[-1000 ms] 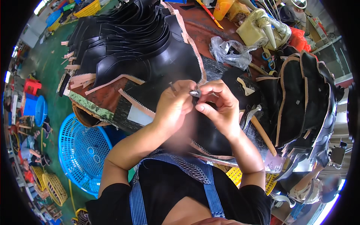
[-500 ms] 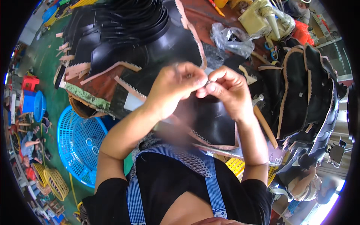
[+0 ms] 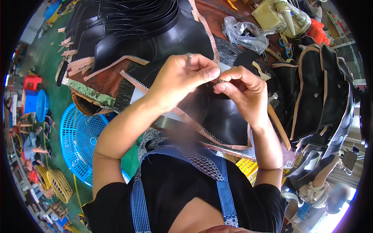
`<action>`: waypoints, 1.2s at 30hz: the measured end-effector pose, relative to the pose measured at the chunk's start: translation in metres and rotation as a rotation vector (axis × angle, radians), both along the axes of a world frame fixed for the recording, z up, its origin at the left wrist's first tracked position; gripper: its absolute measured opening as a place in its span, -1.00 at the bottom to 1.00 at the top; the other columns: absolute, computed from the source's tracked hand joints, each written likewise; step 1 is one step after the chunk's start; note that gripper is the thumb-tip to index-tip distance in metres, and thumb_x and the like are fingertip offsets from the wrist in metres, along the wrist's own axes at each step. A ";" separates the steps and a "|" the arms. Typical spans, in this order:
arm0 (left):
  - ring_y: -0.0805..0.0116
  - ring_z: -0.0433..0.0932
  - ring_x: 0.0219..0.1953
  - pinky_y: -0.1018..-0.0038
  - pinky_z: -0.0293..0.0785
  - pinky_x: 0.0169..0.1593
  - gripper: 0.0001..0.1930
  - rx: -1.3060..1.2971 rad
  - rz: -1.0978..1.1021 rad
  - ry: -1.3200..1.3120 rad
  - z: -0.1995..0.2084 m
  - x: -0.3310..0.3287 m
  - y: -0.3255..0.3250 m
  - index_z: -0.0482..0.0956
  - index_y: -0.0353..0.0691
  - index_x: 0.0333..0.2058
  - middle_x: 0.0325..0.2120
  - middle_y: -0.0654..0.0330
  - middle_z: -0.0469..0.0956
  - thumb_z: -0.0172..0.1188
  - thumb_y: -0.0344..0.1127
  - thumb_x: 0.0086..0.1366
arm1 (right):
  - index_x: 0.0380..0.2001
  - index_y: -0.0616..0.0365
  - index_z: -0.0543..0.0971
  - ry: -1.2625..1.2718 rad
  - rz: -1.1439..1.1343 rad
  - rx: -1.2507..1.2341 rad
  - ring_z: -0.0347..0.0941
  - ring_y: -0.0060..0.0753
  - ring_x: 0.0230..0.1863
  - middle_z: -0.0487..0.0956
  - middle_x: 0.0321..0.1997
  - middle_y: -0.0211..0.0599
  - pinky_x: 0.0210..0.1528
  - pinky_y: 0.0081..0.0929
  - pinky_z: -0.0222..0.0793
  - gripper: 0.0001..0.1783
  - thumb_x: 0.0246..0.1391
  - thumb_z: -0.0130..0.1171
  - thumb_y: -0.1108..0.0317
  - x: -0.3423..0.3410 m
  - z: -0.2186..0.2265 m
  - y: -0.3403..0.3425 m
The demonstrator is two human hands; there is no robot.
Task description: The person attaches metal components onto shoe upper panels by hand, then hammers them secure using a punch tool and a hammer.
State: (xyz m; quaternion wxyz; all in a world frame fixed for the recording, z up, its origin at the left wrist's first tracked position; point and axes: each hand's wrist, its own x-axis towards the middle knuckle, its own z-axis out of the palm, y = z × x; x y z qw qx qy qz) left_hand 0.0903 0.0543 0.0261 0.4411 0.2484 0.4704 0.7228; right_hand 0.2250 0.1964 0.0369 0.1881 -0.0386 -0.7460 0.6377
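Note:
My left hand (image 3: 182,81) and my right hand (image 3: 245,90) meet above the bench, fingertips almost touching. The right thumb and forefinger pinch a tiny dark thing (image 3: 222,80), too small to name. My left thumb presses against the forefinger; whatever lies between them is hidden. Under both hands lies a black sheet piece (image 3: 225,120), looking like leather, with a tan edge and zigzag stitching. A pale mark shows on its surface. Just right of my right hand rests a hammer (image 3: 279,128) with a wooden handle.
Stacked black pieces (image 3: 124,42) fill the far left of the bench; more black pieces (image 3: 311,93) stand at right. Beyond my hands are a clear plastic bag (image 3: 244,35), blue-handled scissors (image 3: 286,49) and a cream device (image 3: 272,17). A blue basket (image 3: 68,136) sits at left. Another person (image 3: 314,190) is at lower right.
Both hands have shifted slightly to the right, still close together. The left thumb has stretched out toward the right fingertips. The view has moved a little.

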 end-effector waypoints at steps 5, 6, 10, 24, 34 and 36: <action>0.23 0.48 -0.39 0.36 0.47 -0.19 -0.52 -0.173 -0.152 1.480 -0.028 -0.051 0.009 0.67 -0.22 -0.14 -0.31 0.14 0.63 0.50 -0.28 -0.12 | -0.25 0.25 0.61 -0.237 0.107 0.051 0.53 -0.67 -0.22 0.63 -0.27 -0.42 -0.14 -0.64 0.46 -0.85 0.07 0.31 0.51 0.021 -0.038 0.010; 0.16 0.50 -0.31 0.30 0.47 -0.10 -0.49 -0.246 -0.313 1.567 -0.028 -0.054 0.013 0.67 -0.23 -0.14 -0.34 0.11 0.62 0.50 -0.27 -0.16 | -0.26 0.25 0.61 -0.234 0.109 0.054 0.52 -0.67 -0.21 0.63 -0.27 -0.42 -0.14 -0.64 0.46 -0.85 0.07 0.31 0.51 0.021 -0.045 0.011; 0.11 0.50 -0.32 0.28 0.44 -0.14 -0.59 -0.182 -0.629 1.533 -0.013 -0.065 0.029 0.67 -0.36 -0.29 -0.46 0.06 0.59 0.47 -0.24 -0.12 | -0.30 0.25 0.60 -0.301 0.032 0.066 0.53 -0.65 -0.22 0.63 -0.29 -0.39 -0.16 -0.62 0.47 -0.87 0.05 0.31 0.52 0.025 -0.044 0.007; 0.52 0.52 -0.35 0.57 0.41 -0.17 -0.59 -0.541 -0.769 0.559 0.056 -0.040 0.010 0.61 -0.49 -0.19 -0.41 0.17 0.63 0.45 -0.31 0.04 | -0.40 0.22 0.63 0.000 0.181 0.349 0.47 -0.49 -0.40 0.57 -0.43 -0.33 -0.31 -0.56 0.34 -0.87 -0.08 0.36 0.52 0.028 0.005 0.008; 0.53 0.47 -0.44 0.55 0.39 -0.24 -0.61 -0.491 -0.718 0.646 0.058 -0.031 0.007 0.61 -0.49 -0.26 -0.50 0.17 0.61 0.46 -0.29 0.02 | -0.37 0.20 0.62 -0.060 0.179 0.369 0.51 -0.42 -0.37 0.57 -0.41 -0.34 -0.29 -0.51 0.39 -0.86 -0.05 0.35 0.54 0.028 0.013 0.004; 0.52 0.45 -0.47 0.52 0.38 -0.29 -0.62 -0.498 -0.700 0.724 0.065 -0.028 0.007 0.60 -0.49 -0.29 -0.54 0.16 0.59 0.45 -0.28 0.02 | -0.37 0.20 0.61 -0.082 0.179 0.375 0.52 -0.42 -0.37 0.57 -0.41 -0.34 -0.29 -0.51 0.39 -0.86 -0.05 0.35 0.54 0.028 0.015 0.004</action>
